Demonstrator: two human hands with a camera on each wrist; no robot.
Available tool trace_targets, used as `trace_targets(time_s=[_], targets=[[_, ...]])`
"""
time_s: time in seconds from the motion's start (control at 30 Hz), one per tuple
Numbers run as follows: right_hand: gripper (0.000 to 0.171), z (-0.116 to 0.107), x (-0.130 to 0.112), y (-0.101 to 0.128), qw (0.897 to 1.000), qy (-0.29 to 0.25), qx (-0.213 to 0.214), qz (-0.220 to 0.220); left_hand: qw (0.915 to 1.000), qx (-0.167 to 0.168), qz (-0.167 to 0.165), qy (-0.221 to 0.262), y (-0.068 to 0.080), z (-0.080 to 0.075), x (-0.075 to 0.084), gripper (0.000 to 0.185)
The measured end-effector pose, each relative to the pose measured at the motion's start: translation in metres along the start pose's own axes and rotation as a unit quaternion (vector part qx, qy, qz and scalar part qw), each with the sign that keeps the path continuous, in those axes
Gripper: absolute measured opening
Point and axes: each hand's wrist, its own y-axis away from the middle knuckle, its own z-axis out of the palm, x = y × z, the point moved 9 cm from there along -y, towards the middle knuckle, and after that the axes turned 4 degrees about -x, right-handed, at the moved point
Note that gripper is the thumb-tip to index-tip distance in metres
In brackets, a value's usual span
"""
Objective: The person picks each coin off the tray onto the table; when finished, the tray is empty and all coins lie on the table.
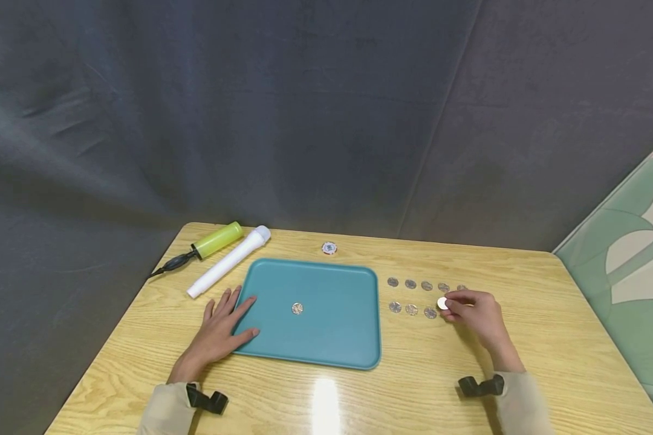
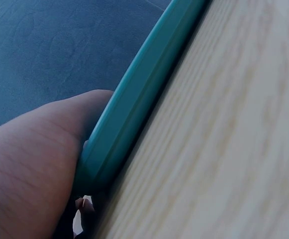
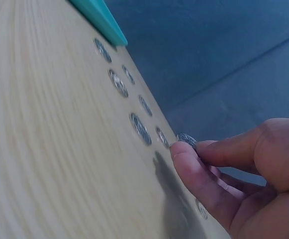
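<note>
At the upper left of the table [image 1: 141, 338] lie a green cylinder [image 1: 217, 239] with a black cord and, beside it, a white tube [image 1: 227, 261]. Your left hand [image 1: 220, 329] rests flat with fingers spread and straight on the left edge of the teal tray [image 1: 332, 338], lower left of centre. One coin [image 1: 297, 309] lies in the middle of the tray, and a poker chip [image 1: 329, 248] sits just above the tray's top edge. Right of the tray, two rows of coins [image 1: 410, 296] lie on the wood. At the rows' right end, your right hand [image 1: 476, 317] pinches a lifted coin [image 1: 442, 304] between thumb and fingertip.
</note>
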Motion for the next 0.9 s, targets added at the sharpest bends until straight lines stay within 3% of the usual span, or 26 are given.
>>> trace_targets(time_s=[0.2, 0.53, 0.9], targets=[[0.03, -0.008, 0.009, 0.001, 1.0, 0.008, 0.002, 0.014, 1.0, 0.002, 0.001, 0.0, 0.001, -0.002, 0.0, 0.072], [0.031, -0.008, 0.018, 0.006, 0.998, 0.033, -0.039, 0.046, 1.0, -0.001, 0.0, 0.002, 0.001, -0.003, 0.002, 0.072], [0.024, -0.011, 0.016, 0.006, 0.992, 0.116, -0.014, 0.045, 1.0, -0.006, -0.004, -0.001, 0.0, -0.001, 0.001, 0.072]])
